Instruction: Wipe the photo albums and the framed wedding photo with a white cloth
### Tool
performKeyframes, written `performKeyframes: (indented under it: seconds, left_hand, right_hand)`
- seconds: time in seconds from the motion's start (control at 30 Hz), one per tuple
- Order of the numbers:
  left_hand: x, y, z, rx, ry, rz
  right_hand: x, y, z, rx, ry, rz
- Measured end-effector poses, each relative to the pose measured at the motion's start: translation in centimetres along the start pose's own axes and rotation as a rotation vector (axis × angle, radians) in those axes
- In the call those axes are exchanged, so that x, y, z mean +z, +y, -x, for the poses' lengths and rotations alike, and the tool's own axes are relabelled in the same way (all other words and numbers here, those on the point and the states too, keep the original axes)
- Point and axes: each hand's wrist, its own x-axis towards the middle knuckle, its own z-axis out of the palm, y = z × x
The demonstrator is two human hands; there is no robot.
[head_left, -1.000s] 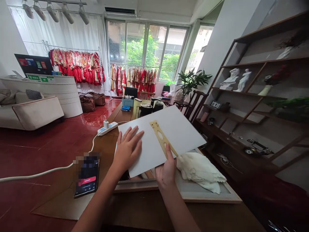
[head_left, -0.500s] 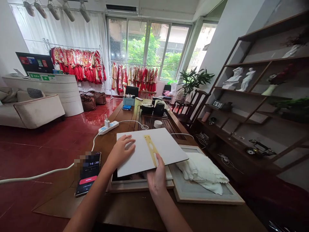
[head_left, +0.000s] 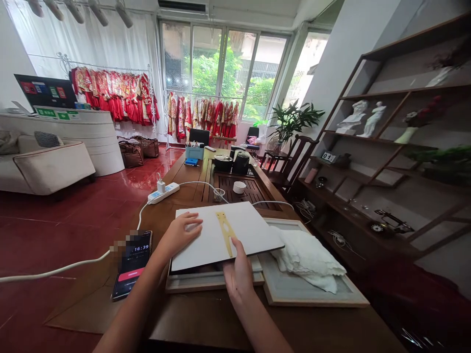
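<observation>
A white backing board point(head_left: 202, 233) with a thin dark edge is held tilted over the near part of the table. Down its middle runs a yellow stand leg point(head_left: 225, 233) with cut-outs. My left hand point(head_left: 182, 233) lies on the board's left side, fingers stretched out across the surface. At the near edge my right hand point(head_left: 237, 272) grips the board, thumb on top by the narrow end of the leg, the other fingers hidden underneath. Below the board is a light wooden frame point(head_left: 217, 284), mostly covered.
To the right, a white cloth point(head_left: 309, 255) lies bunched on another wooden frame point(head_left: 320, 301). A phone point(head_left: 132, 267) lies left of my arm. A power strip point(head_left: 164, 192) with a white cable, a small white cup point(head_left: 239, 187) and dark pots point(head_left: 241, 163) stand farther along the table point(head_left: 191, 318).
The board has come down slightly toward the frame beneath, with both hands still on it. The whole view has shifted a little.
</observation>
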Motion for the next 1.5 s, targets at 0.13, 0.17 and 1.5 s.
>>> performKeyframes:
  seconds: [0.13, 0.17, 1.5]
  left_hand:
    - [-0.2, -0.1, 0.0, 0.015, 0.004, 0.047]
    - [-0.2, -0.1, 0.1, 0.019, 0.006, 0.057]
    - [-0.3, -2.4, -0.3, 0.091, -0.040, -0.201]
  right_hand:
    - [-0.2, -0.3, 0.0, 0.006, 0.040, 0.019]
    - [-0.3, -0.3, 0.0, 0.011, 0.043, 0.030]
    - [-4.4, -4.4, 2.8, 0.272, -0.161, 0.510]
